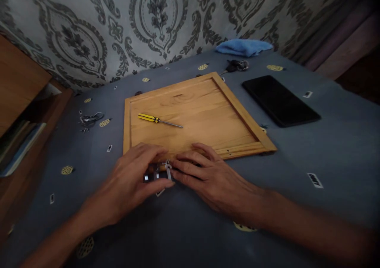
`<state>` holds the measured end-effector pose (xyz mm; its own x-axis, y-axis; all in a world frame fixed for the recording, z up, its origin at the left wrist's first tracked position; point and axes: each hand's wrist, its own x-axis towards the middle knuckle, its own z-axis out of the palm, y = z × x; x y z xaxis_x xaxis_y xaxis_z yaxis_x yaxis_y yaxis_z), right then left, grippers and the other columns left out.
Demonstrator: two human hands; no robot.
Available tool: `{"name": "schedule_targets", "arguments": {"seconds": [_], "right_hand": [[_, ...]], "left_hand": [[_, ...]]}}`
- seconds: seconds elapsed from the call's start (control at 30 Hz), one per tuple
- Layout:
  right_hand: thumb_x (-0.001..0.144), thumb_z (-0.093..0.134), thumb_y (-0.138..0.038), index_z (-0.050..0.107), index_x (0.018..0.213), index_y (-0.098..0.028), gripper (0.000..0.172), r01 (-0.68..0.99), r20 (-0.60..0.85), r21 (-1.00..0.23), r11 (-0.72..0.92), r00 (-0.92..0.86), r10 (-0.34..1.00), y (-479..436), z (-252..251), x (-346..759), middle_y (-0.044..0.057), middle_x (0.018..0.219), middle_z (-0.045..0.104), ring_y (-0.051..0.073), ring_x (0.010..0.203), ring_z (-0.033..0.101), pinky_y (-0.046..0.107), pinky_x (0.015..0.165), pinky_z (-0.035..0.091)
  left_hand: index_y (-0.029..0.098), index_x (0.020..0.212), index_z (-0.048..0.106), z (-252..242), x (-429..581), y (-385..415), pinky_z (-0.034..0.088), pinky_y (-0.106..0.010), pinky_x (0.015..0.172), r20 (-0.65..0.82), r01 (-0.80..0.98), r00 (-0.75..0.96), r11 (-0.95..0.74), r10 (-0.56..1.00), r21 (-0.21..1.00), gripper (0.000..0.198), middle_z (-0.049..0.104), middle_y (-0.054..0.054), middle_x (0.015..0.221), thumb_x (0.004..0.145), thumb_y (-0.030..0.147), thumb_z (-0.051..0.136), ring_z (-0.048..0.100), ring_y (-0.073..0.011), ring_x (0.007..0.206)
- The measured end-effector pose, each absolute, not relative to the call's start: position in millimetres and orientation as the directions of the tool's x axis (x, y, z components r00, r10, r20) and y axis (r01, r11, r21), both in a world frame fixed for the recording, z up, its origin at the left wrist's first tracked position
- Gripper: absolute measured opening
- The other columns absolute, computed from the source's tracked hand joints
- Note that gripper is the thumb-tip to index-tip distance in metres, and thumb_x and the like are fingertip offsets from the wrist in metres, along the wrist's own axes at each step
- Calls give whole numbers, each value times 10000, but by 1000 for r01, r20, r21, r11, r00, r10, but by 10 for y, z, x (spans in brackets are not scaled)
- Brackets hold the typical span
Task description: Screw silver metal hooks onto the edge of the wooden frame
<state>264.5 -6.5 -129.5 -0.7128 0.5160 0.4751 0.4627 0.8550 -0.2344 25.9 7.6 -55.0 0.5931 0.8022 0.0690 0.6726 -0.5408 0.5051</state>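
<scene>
A framed wooden panel [190,109] lies on the blue patterned cloth, with a yellow and black screwdriver [160,120] on it. At the panel's near edge my left hand [133,177] curls its fingers and thumb around a small metal hinge [162,172]. My right hand [208,173] rests at the same edge, its fingertips beside the hinge's right side. Whether those fingertips grip any part of the hinge is too small and dim to tell. Two small holes show in the frame right of my right hand.
A black tablet or large phone [280,100] lies to the right. Behind the panel are a blue cloth [244,47] and keys [236,65]. Another metal hinge or similar piece [90,118] is at the left, near a wooden shelf [38,141] holding books.
</scene>
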Motion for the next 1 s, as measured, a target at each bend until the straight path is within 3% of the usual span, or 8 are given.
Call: {"name": "schedule_targets", "arguments": {"seconds": [0.07, 0.2, 0.47, 0.67, 0.77, 1.0], "right_hand": [[1013, 518, -126, 662, 1272, -171, 300, 458, 477, -247, 854, -710, 518, -67, -1307, 2642, 67, 1273, 736, 244, 1228, 588, 545, 1152, 349], [1002, 552, -142, 658, 1282, -192, 304, 457, 467, -256, 851, -713, 524, -67, -1319, 2641, 60, 1299, 727, 246, 1253, 579, 554, 1158, 345], [987, 554, -125, 651, 1276, -170, 308, 447, 496, -246, 860, -704, 508, -64, -1360, 2637, 77, 1319, 718, 265, 1272, 567, 577, 1148, 342], [981, 503, -120, 656, 1266, -187, 331, 435, 478, -304, 847, -699, 531, -65, -1341, 2642, 83, 1335, 708, 257, 1280, 583, 569, 1144, 375], [972, 468, -109, 651, 1276, -201, 367, 446, 494, -325, 834, -672, 552, -68, -1335, 2645, 86, 1324, 711, 237, 1271, 597, 542, 1150, 385], [969, 463, -109, 597, 1379, -151, 433, 467, 387, -323, 823, -729, 565, -77, -1242, 2649, 146, 1413, 649, 277, 1340, 559, 601, 1131, 407]], "left_hand": [[256, 1306, 509, -608, 277, 2, 530, -389, 929, 82, 690, 605, -573, 792, 442, 511, 686, -60, 1212, 890, 391, 775, 653, -254, 1118], [233, 1343, 446, -702, 305, -52, 549, -422, 890, 91, 722, 591, -575, 802, 386, 619, 688, -87, 1194, 860, 375, 806, 657, -285, 1080], [281, 1386, 406, -797, 302, -61, 544, -421, 925, 100, 726, 525, -507, 845, 465, 720, 692, -38, 1178, 818, 293, 848, 659, -263, 1082], [306, 1363, 417, -837, 301, -61, 539, -429, 928, 56, 712, 485, -431, 873, 555, 717, 681, -19, 1159, 800, 278, 861, 646, -259, 1087], [312, 1350, 416, -839, 304, -55, 537, -435, 922, 60, 708, 478, -425, 876, 564, 716, 680, -13, 1146, 795, 288, 868, 642, -263, 1085], [316, 1350, 410, -815, 317, -36, 526, -430, 914, 77, 702, 494, -449, 866, 553, 733, 685, -3, 1122, 787, 297, 879, 644, -258, 1059]]}}
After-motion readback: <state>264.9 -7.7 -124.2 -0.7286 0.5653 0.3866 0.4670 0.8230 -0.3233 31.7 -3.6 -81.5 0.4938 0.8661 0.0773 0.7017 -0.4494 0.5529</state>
